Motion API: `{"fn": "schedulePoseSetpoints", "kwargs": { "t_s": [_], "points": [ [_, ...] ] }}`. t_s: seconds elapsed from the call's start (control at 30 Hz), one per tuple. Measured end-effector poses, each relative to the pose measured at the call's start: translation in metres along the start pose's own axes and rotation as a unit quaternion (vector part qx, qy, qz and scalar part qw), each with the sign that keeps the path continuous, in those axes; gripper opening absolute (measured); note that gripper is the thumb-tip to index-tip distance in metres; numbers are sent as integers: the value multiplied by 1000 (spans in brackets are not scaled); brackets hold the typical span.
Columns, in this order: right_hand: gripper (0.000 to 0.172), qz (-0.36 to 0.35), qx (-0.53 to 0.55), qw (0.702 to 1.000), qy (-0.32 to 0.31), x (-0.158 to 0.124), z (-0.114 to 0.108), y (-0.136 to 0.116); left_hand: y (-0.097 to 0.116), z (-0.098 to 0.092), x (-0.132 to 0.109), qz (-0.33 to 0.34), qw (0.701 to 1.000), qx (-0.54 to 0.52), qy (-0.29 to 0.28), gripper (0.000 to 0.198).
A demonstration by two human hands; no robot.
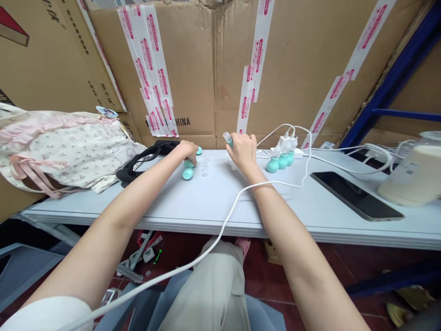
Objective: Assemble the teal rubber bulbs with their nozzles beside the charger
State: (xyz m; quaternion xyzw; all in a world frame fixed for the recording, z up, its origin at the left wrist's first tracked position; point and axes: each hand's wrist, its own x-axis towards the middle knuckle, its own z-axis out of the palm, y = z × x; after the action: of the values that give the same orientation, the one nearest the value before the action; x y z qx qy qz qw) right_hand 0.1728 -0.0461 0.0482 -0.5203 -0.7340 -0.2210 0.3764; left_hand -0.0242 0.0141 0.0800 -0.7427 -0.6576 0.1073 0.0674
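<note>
Your left hand [188, 151] curls over a teal unit [188, 172]; your right hand [242, 150] is closed round a second unit [228, 139]. The cable [285, 184] crosses that forearm; pulling back could drag the chargers [283, 158] right of that grip.

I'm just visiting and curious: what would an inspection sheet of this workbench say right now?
Surface: pale grey table, flat.
Things in hand: teal device under left hand; teal-tipped piece in right hand.
Clutter: floral bag, black strap, dark phone, white appliance, clear caps.
Hands: left hand fingers curled onto the device, grip unclear; right hand closed around its piece.
Cables: white cable crosses the right forearm; three teal devices plugged in behind.
Surroundings: taped cardboard wall, blue rack frame.
</note>
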Motion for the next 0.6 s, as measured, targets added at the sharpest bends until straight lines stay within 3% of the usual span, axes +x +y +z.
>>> {"fn": "schedulePoseSetpoints", "kwargs": {
  "t_s": [0.13,0.43,0.6],
  "points": [
    [25,5,4,1000,6,0,5,8,12,-12,1,-19,997,-29,65,44],
    [21,-11,-22,999,-26,3,8,6,11,0,33,-30,995,-64,64,52],
    [21,-24,-50,998,-34,3,4,4,8,-3,41,-51,998,13,-14,60]
  ]
}}
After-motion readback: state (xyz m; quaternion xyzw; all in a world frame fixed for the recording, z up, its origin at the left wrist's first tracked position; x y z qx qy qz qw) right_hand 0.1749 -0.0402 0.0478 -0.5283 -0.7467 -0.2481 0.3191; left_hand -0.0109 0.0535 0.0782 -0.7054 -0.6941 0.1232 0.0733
